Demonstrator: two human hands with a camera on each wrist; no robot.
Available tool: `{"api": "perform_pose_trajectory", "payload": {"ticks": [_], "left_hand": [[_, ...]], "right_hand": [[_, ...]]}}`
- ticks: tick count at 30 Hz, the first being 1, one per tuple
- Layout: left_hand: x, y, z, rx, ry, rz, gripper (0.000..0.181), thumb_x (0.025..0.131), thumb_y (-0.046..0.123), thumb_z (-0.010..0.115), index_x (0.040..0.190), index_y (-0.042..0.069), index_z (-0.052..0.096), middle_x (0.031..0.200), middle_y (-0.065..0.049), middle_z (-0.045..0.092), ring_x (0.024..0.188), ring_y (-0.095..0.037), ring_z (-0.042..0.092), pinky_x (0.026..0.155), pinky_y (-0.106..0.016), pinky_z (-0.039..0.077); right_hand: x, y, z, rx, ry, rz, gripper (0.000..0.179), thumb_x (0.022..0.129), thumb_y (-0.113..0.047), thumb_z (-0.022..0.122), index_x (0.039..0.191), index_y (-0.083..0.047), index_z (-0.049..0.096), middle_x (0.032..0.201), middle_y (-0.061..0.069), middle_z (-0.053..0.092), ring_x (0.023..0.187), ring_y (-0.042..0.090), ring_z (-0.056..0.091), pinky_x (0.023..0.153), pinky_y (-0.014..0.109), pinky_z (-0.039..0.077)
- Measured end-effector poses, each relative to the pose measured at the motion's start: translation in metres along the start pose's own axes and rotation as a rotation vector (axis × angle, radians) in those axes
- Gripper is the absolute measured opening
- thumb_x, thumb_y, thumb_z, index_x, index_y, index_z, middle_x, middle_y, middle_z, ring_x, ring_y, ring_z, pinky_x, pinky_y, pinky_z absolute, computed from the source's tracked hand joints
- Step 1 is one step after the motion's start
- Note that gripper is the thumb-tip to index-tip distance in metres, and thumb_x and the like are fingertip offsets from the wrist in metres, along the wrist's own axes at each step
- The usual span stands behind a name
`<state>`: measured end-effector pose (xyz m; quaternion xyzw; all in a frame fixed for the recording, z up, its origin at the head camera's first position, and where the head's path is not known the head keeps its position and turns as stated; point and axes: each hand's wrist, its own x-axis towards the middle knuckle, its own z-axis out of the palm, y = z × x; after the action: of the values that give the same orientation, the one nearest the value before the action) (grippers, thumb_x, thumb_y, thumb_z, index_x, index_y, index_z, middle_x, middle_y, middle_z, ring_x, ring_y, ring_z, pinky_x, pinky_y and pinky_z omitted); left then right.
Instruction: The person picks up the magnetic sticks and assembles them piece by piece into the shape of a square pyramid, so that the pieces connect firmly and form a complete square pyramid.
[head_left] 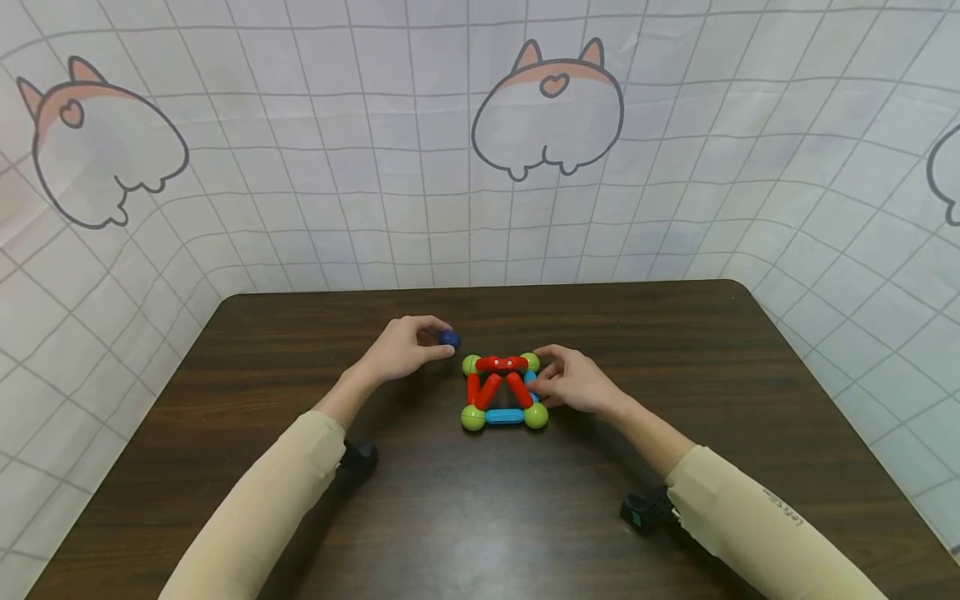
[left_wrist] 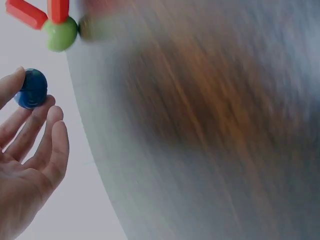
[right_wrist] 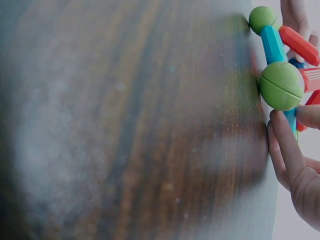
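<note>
Between thumb and fingertips my left hand [head_left: 403,348] pinches a dark blue ball [head_left: 450,339], held just beyond the far left corner of a ball-and-rod frame. That frame has green balls [head_left: 536,416] at its corners, joined by red rods [head_left: 490,390] and blue rods [head_left: 505,417]. Two of the red rods slant from the near balls toward the middle. On the right side, my right hand [head_left: 576,380] grips the blue side rod [right_wrist: 290,118] with thumb and fingers, close to a green ball [right_wrist: 281,86]. The blue ball [left_wrist: 33,89] shows clearly in the left wrist view.
The frame stands on a dark brown wooden table [head_left: 480,517]. A white gridded cloth [head_left: 337,167] with cartoon animal drawings hangs behind the table and along both sides. Black wrist devices [head_left: 647,510] sit below the sleeves.
</note>
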<state>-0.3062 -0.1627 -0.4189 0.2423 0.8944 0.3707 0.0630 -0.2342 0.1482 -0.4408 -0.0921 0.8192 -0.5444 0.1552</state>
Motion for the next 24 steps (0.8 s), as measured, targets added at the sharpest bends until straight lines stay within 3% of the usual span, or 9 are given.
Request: {"api": "perform_pose_trajectory", "payload": {"ticks": [12, 18, 24], "left_hand": [[-0.009, 0.024, 0.017, -0.127, 0.072, 0.049, 0.034, 0.095, 0.027, 0.077, 0.125, 0.012, 0.071, 0.098, -0.001, 0.071, 0.092, -0.019, 0.067, 0.083, -0.04, 0.053], [-0.016, 0.036, 0.027, -0.185, 0.108, 0.084, 0.034, 0.094, 0.025, 0.079, 0.125, 0.014, 0.071, 0.102, -0.002, 0.071, 0.092, -0.019, 0.069, 0.083, -0.039, 0.057], [-0.021, 0.046, 0.035, -0.224, 0.087, 0.114, 0.034, 0.094, 0.024, 0.079, 0.125, 0.014, 0.071, 0.108, -0.001, 0.072, 0.097, -0.02, 0.068, 0.088, -0.038, 0.056]], "right_hand": [[0.0, 0.001, -0.001, -0.001, 0.0, 0.006, 0.062, 0.096, -0.006, 0.071, 0.149, 0.004, 0.041, 0.105, 0.018, 0.067, 0.084, 0.027, 0.073, 0.077, 0.04, 0.061], [0.001, 0.0, -0.001, 0.003, -0.001, 0.017, 0.061, 0.096, -0.007, 0.071, 0.149, 0.003, 0.042, 0.105, 0.019, 0.067, 0.084, 0.027, 0.073, 0.077, 0.04, 0.061], [0.001, 0.0, -0.001, 0.003, 0.001, 0.019, 0.061, 0.096, -0.007, 0.072, 0.149, 0.003, 0.043, 0.105, 0.019, 0.067, 0.084, 0.027, 0.073, 0.077, 0.04, 0.061]]}}
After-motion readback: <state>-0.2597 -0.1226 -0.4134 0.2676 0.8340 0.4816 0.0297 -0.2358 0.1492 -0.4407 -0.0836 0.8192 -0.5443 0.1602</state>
